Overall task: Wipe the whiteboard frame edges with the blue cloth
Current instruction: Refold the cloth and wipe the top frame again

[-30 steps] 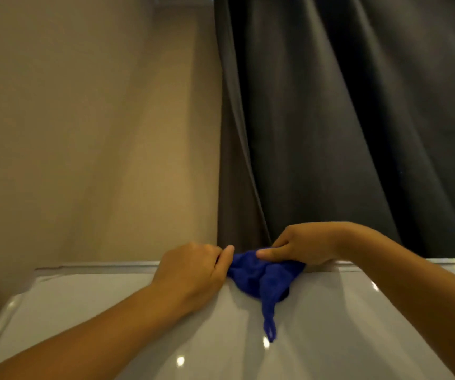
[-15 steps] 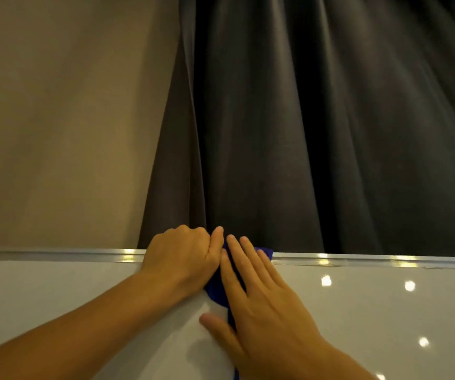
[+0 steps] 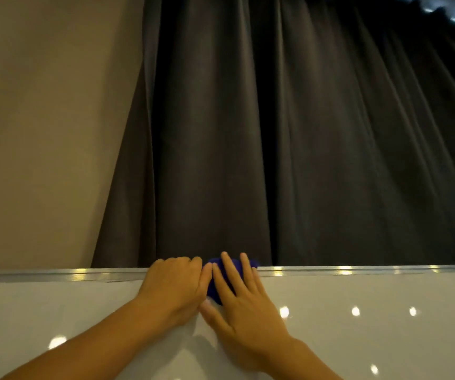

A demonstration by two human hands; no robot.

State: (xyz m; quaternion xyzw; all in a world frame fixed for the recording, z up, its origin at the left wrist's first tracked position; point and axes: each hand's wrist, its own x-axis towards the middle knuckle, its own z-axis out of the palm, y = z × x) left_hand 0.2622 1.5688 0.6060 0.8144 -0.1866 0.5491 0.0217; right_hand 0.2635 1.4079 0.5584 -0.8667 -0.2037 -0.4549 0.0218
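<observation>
The whiteboard (image 3: 358, 338) fills the lower part of the view, and its silver top frame edge (image 3: 330, 270) runs left to right. The blue cloth (image 3: 215, 287) lies bunched over that edge, mostly covered. My right hand (image 3: 244, 297) presses flat on the cloth with fingers spread, fingertips reaching over the frame. Directly to its left, my left hand (image 3: 175, 285) has its fingers curled over the frame's top edge, and its thumb touches the cloth.
A dark grey curtain (image 3: 289, 133) hangs right behind the board's top edge. A beige wall (image 3: 42, 133) stands to the left of it. Bright ceiling-light reflections dot the glossy board surface (image 3: 355, 311).
My right hand went from pinching the bunched cloth to lying flat on it. Both hands and the cloth have slid to the right along the top frame edge.
</observation>
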